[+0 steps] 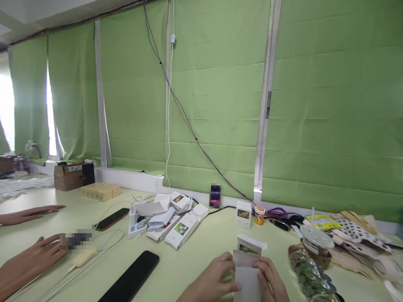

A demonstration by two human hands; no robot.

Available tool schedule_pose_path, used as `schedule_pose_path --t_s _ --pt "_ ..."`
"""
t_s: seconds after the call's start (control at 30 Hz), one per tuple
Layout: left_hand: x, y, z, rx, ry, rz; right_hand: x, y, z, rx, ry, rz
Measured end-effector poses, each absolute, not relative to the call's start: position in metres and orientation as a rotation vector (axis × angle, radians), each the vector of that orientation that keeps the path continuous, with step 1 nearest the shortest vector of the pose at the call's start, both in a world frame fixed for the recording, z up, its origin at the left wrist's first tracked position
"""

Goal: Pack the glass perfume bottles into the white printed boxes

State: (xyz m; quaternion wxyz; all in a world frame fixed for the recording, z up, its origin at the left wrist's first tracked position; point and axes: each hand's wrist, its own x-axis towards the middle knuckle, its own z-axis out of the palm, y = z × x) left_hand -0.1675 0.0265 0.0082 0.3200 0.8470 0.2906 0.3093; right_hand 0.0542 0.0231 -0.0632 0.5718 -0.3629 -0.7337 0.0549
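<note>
White carton (247, 268), a small box with its top flap standing open, sits upright between both hands low at the near edge of the bench (195, 247). The left hand (214, 281) clasps its left side, fingers curled around the panel, and the right hand (270, 279) pinches the right side, so both are closed on it. It looks like the folding-up stage, with the body formed and the lid not yet tucked; closing it would call for pressing that flap down into the slot without crushing the walls. Just right of the hands stands a lidded plastic cup (316, 245); beyond them a finished box (243, 214) stands; further left lies a heap of flat cartons (171, 220), and another person's hand (34, 258) rests at far left.
</note>
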Motion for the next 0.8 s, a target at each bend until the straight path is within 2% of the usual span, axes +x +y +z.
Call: schedule_pose_path --t_s 0.13,0.3,0.5,0.8 --pt "-0.166 0.037 -0.002 2.022 0.831 0.987 0.058 0.026 -0.066 -0.822 -1.827 0.051" --pt "-0.164 0.043 -0.008 1.837 0.844 0.986 0.058 0.026 -0.066 -0.79 -1.876 -0.037" --pt "-0.165 0.035 -0.006 2.009 0.974 0.874 0.054 0.024 -0.062 -0.785 -1.837 -0.084" --pt "-0.166 0.03 -0.007 2.201 0.992 0.728 0.051 0.023 -0.069 -0.84 -1.728 0.095"
